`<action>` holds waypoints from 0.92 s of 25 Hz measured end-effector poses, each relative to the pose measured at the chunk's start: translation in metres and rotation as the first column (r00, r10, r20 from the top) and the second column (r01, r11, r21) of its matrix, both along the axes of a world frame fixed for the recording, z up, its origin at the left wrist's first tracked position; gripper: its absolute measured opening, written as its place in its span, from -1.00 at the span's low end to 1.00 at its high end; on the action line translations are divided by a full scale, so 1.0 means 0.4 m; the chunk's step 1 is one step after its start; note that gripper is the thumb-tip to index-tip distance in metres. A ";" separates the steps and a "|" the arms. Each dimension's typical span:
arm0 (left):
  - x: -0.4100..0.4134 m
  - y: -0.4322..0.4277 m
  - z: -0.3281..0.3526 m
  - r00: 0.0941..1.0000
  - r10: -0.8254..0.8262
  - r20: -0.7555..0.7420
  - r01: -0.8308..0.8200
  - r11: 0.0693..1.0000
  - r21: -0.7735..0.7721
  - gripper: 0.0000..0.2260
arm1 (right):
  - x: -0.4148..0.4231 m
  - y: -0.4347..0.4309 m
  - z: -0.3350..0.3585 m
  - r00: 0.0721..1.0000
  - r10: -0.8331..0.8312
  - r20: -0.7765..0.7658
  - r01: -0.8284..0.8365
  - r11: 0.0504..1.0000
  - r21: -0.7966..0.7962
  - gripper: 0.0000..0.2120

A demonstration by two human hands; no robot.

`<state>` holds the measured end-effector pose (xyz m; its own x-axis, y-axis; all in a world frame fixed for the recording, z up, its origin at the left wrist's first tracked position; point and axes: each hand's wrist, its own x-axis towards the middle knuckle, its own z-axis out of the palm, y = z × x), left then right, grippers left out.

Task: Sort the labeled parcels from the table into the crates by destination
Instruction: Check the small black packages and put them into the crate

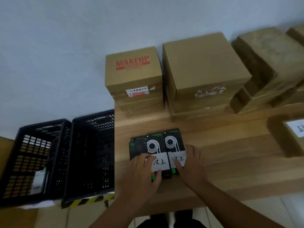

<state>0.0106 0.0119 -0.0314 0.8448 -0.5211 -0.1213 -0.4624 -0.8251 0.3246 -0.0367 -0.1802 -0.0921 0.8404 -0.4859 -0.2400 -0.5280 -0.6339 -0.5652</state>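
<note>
- Head view: left hand (141, 171) curls round the middle parcel (156, 153); right hand (192, 163) clasps the right parcel (175, 148), thumb on its label.
- Both parcels lie on the surface (222, 145).
- Step, as judged: pick-up. Next: lift clear, then carry left to the matching one of the crates (92, 145).

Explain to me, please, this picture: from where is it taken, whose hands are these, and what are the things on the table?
There is no machine: a person wears a camera on the head, and it looks down at that person's two hands. The left hand and the right hand lie on three black boxes, side by side on a wooden table; two boxes show a white label with black characters. Whether the hands grip or only press, I cannot tell. Behind stand cardboard cartons, among them a MAKEUP carton. Left of the table are two black crates; the leftmost crate holds a white packet.
</note>
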 end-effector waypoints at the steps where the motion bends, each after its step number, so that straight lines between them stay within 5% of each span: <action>1: -0.005 -0.004 -0.010 1.000 0.011 -0.019 -0.011 1.000 0.011 -0.54 | 0.008 -0.005 -0.020 1.000 -0.009 -0.014 0.010 1.000 0.022 -0.26; 8: -0.026 -0.011 -0.033 0.996 0.043 -0.079 -0.041 0.999 0.026 -0.67 | -0.006 -0.032 -0.107 0.985 0.095 -0.141 -0.097 0.995 -0.011 -0.05; 13: 0.005 -0.031 -0.027 0.993 0.045 -0.113 -0.045 0.999 -0.004 -0.66 | -0.011 -0.084 -0.102 0.999 -0.031 -0.015 0.031 0.998 -0.052 -0.14; 18: 0.012 -0.041 -0.021 0.993 0.062 -0.096 -0.065 0.997 -0.033 -0.68 | 0.017 -0.062 -0.093 0.977 0.149 -0.154 -0.174 0.971 -0.162 0.04; 21: 0.008 -0.032 -0.018 0.993 0.065 -0.102 -0.070 0.996 -0.054 -0.68 | 0.017 -0.072 -0.073 0.997 0.065 -0.048 -0.066 0.998 -0.020 -0.06; 23: 0.005 -0.034 -0.016 0.992 0.057 -0.114 -0.066 0.995 -0.072 -0.66 | 0.005 -0.074 -0.040 0.992 -0.093 0.082 0.073 0.973 0.219 -0.22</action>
